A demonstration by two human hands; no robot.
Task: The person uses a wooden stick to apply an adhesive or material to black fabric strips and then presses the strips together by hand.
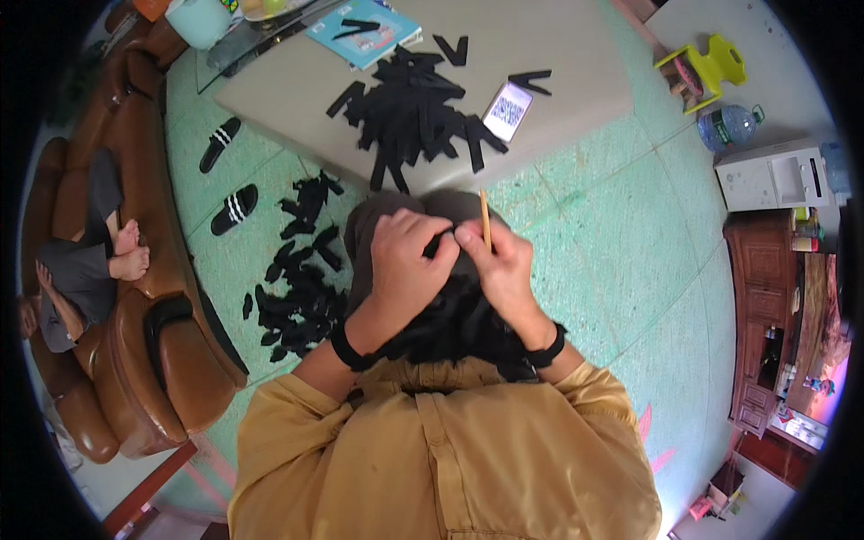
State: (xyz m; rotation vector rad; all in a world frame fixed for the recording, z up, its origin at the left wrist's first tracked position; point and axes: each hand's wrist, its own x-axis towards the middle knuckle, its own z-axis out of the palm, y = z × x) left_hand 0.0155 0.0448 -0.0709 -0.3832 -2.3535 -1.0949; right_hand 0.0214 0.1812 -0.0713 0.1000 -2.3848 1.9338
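My left hand (407, 256) is closed, pinching a small piece of black fabric (438, 241) over my lap. Close beside it, my right hand (504, 270) grips a thin wooden stick (486, 220) that points up and away from me. The right thumb and fingertip meet the edge of the black piece, but the fingers partly hide it. Across my lap lie more black pieces (441, 324). Ahead, a heap of flat black fabric strips (405, 108) is spread on a beige padded surface (567, 45), some of them folded into a V.
A phone (508, 112) and blue books (364, 34) lie by the heap. Black pieces (301, 310) cover the floor at my left, near two slides (236, 210). Someone sits on a brown sofa (148, 360). At right are a yellow-green chair (715, 67) and a water bottle (727, 129).
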